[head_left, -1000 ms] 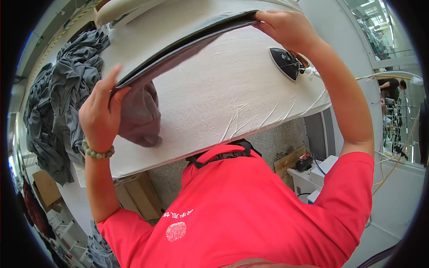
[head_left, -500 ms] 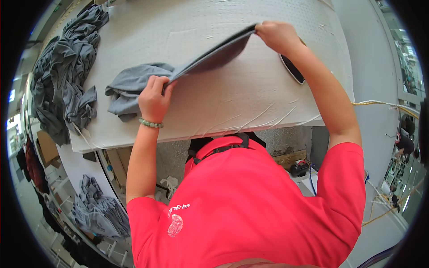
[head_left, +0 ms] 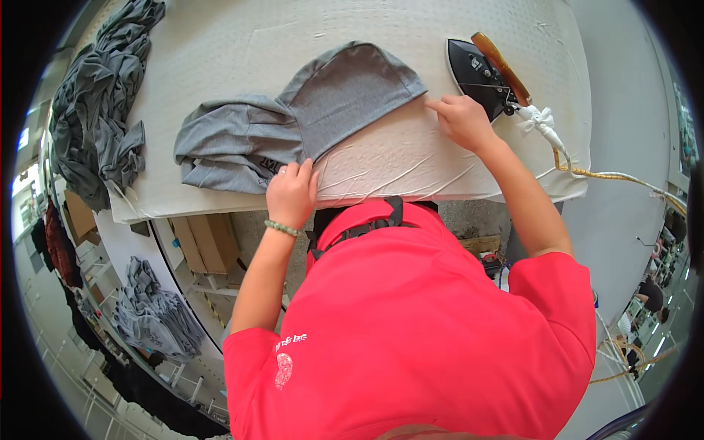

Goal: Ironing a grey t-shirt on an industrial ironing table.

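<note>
A grey garment lies on the padded white table. Its right part, rounded like a hood, is spread flat, while the left part is bunched in folds. My left hand is at the garment's near edge by the seam, fingertips closed on the cloth. Just off the right corner of the cloth is my right hand, its index finger stretched out and nothing seen in it. An iron with a brown handle rests on the table beyond that hand.
A heap of grey garments lies along the table's left edge. Lower left, more grey garments are stacked on a white surface near a cardboard box. A wrapped hose and yellow cord run from the iron off the right side.
The raised end of the garment has come down and now lies flat. My right hand has let go and moved nearer me; my left hand has shifted right and nearer. More of the iron shows.
</note>
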`<action>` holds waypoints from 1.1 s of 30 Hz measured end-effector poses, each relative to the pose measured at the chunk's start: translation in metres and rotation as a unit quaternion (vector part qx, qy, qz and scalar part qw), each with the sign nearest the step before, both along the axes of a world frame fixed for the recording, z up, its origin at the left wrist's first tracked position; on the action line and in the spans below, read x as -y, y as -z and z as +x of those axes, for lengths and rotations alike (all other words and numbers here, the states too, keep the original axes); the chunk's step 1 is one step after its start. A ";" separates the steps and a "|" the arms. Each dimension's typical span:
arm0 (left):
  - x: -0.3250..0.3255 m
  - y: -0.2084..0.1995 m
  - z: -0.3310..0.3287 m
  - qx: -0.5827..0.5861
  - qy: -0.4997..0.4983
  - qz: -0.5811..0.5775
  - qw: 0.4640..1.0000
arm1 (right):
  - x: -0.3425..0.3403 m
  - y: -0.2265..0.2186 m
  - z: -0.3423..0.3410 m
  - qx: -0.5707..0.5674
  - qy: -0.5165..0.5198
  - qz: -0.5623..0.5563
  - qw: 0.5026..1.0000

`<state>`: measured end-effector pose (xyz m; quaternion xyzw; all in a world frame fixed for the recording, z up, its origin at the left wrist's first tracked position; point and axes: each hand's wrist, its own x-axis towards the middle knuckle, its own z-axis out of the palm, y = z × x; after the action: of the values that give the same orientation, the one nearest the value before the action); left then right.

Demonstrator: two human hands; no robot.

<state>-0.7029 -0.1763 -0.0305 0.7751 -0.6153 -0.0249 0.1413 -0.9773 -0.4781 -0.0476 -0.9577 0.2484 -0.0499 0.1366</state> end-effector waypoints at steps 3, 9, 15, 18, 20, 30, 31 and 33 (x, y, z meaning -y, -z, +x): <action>0.042 -0.001 0.009 -0.049 0.037 -0.030 0.998 | 0.015 -0.017 0.028 0.096 0.099 0.101 0.985; 0.142 0.055 0.011 -0.098 0.188 -0.136 0.968 | 0.021 0.016 0.113 -0.100 0.209 0.045 0.972; 0.139 0.045 -0.004 0.020 0.061 -0.048 0.997 | 0.024 0.030 0.091 -0.016 0.275 0.064 0.959; 0.140 0.059 -0.005 -0.011 0.071 -0.037 0.997 | 0.014 0.031 0.075 0.087 0.280 0.061 0.954; 0.140 0.070 0.002 -0.081 0.114 -0.047 0.989 | 0.011 0.020 0.059 0.064 0.286 0.234 0.927; 0.181 0.059 -0.039 -0.044 0.259 0.015 0.965 | 0.004 0.011 0.039 -0.042 0.308 0.210 0.927; 0.172 0.058 -0.036 -0.031 0.251 0.022 0.967 | 0.002 -0.001 0.031 0.022 0.281 0.180 0.942; 0.168 0.057 -0.035 -0.014 0.231 0.030 0.972 | 0.018 -0.027 0.016 0.146 0.211 0.032 0.966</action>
<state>-0.7380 -0.3440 -0.0877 0.6151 -0.7748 -0.0865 0.1174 -0.9614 -0.4964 -0.0204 -0.8610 0.4236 -0.2088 0.1886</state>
